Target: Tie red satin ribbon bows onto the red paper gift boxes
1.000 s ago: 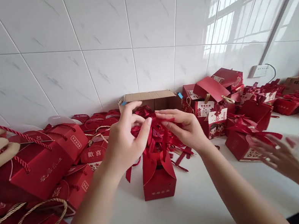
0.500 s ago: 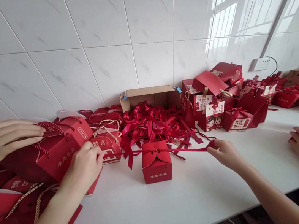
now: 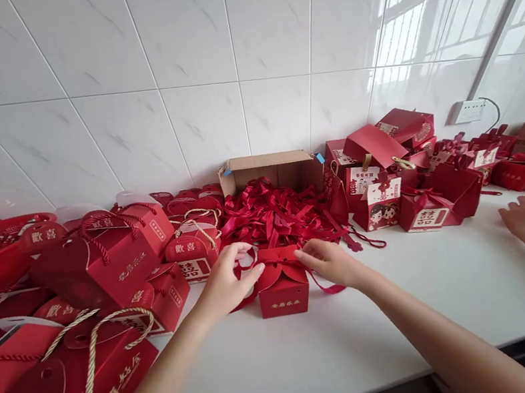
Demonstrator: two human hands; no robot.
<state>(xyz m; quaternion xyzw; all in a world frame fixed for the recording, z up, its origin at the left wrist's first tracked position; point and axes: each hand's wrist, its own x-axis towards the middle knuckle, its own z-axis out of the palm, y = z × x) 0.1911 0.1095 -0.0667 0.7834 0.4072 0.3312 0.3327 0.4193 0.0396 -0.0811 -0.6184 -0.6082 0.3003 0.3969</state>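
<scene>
Close together: left hand (image 3: 228,284), red box (image 3: 285,299), right hand (image 3: 333,265).

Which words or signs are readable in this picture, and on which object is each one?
"安居乐业": middle front box; also the dark red box at left.
"歡喜": gold-corded box left of the ribbon pile; also a rounded flap farther left.
"囍": the same gold-corded box; also the low bowed box.
"百年好合", stylised: large front-left box.
Too small or blurred: framed marks at left, other pale labels at right.
</scene>
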